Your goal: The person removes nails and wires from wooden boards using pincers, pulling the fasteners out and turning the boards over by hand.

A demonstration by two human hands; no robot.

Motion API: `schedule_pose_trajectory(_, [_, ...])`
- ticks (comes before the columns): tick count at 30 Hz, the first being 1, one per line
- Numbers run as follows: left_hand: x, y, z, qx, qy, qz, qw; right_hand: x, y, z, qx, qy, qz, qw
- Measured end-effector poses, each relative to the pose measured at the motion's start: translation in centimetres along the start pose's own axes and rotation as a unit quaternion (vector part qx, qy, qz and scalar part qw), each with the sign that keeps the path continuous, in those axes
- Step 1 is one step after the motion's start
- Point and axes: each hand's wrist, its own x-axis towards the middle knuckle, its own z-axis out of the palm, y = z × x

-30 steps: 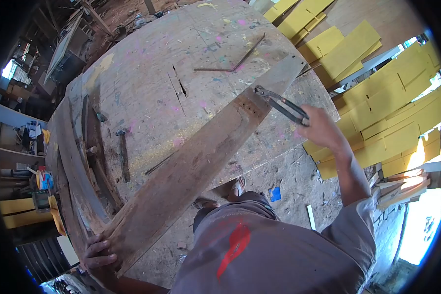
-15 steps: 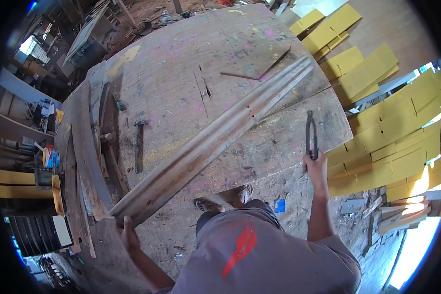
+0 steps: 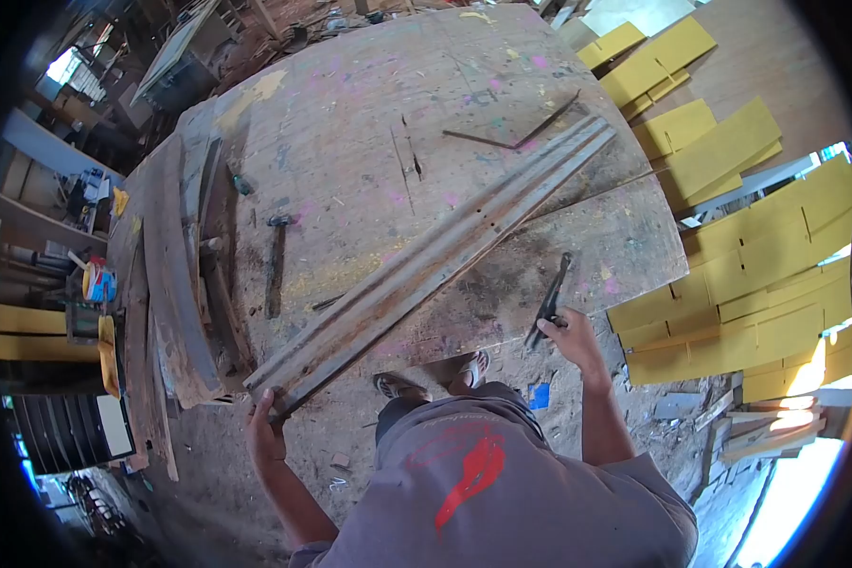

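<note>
A long worn wooden board (image 3: 435, 256) with grooves along its face lies diagonally on the paint-stained table (image 3: 341, 142). My left hand (image 3: 266, 431) grips its near left end, with fingers on the edge. In my right hand (image 3: 574, 338) are dark metal pincers (image 3: 551, 295), closed round the handles, with the tool's head pointing away from me. The pincers are to the right of the board, apart from it, over the table's front edge. Small dark holes show near the middle of the board.
A hammer (image 3: 276, 265) lies left of the board, beside stacked old planks (image 3: 175, 275). Beyond the board is a bent strip (image 3: 513, 145). Yellow panels (image 3: 772, 256) stand along the right side. A blue scrap (image 3: 539, 396) is on the floor near my feet.
The board has turned over from its flat face to its grooved face. My right hand has drawn the pincers off it, down towards me. My left hand has shifted right with the board's end.
</note>
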Motion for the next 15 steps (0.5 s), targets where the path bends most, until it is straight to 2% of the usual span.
schedule_pose_trajectory(2, [-0.6,0.4,0.0,0.003,-0.018,0.017,1.0,1.1,-0.1,1.0,0.002,0.002,-0.023,1.0])
schedule_pose_trajectory(5, [-2.0,1.2,0.8,-0.024,0.011,0.029,0.999,2.6,-3.6,2.6,-0.02,0.111,-0.089,0.99])
schedule_pose_trajectory(6, [-2.4,1.5,1.0,-0.04,0.011,0.032,0.999,4.0,-3.4,3.5,-0.001,0.086,-0.076,0.993])
schedule_pose_trajectory(7, [-2.7,1.7,1.2,-0.056,0.01,0.035,0.998,4.8,-4.4,4.0,0.125,0.019,-0.038,0.991])
schedule_pose_trajectory(9, [-3.1,1.7,0.9,-0.077,0.01,0.034,0.996,6.0,-6.7,5.7,0.366,-0.114,0.048,0.922])
schedule_pose_trajectory(12, [-3.7,1.4,0.3,-0.089,0.004,0.026,0.996,6.5,-10.8,8.3,0.542,-0.178,0.045,0.82])
schedule_pose_trajectory(15, [-4.0,0.4,-0.1,-0.097,-0.016,0.027,0.995,7.4,-11.2,11.5,0.577,-0.084,0.009,0.813])
